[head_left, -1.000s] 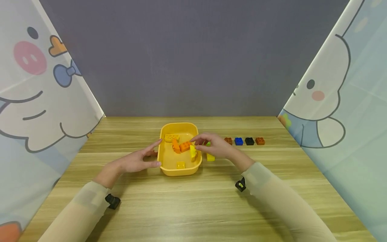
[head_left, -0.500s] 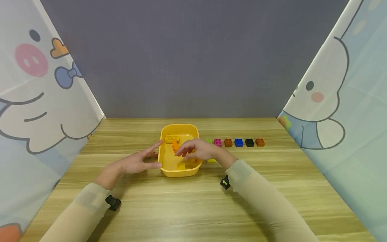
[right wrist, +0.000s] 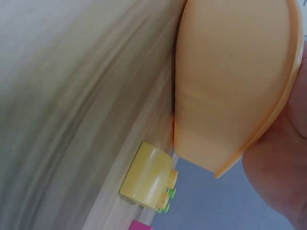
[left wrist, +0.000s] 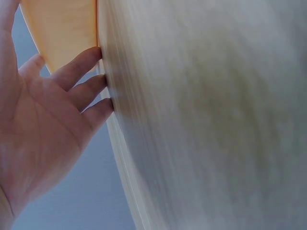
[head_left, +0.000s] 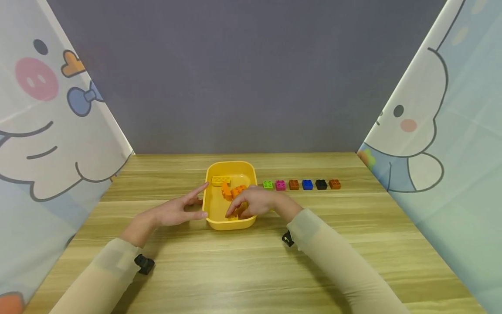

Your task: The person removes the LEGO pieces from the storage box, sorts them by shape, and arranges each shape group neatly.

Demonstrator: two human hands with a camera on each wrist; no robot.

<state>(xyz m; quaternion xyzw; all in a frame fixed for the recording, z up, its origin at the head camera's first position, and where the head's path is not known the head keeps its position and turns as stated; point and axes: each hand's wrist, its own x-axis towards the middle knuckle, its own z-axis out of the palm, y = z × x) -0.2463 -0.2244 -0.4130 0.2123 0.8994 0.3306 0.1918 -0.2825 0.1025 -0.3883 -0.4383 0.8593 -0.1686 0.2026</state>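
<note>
In the head view, a yellow tray [head_left: 210, 205] holds several toy building bricks. My left hand [head_left: 175, 210] is spread at its left side, the thumb and fingertips right at the rim; in the left wrist view these fingers are apart. My right hand [head_left: 252, 202] reaches over the right rim into the tray, thumb and index finger on either side of a small yellow brick [head_left: 233, 218] near the front wall. Whether they pinch it I cannot tell. Orange bricks [head_left: 226, 192] and a long yellow brick [head_left: 221, 181] lie farther back. The right hand covers the tray's right part.
A row of small bricks runs right of the tray: lime [head_left: 267, 185], pink [head_left: 280, 185], brown [head_left: 293, 185], blue [head_left: 307, 185], black [head_left: 321, 184] and another brown [head_left: 335, 184]. A curved yellow brick [right wrist: 148, 175] lies close beside the tray's right side. A grey wall [head_left: 251, 78] stands behind.
My right hand has moved from the tray's right rim leftward and down into it, to the small yellow brick at the front. My left hand has stayed at the left rim.
</note>
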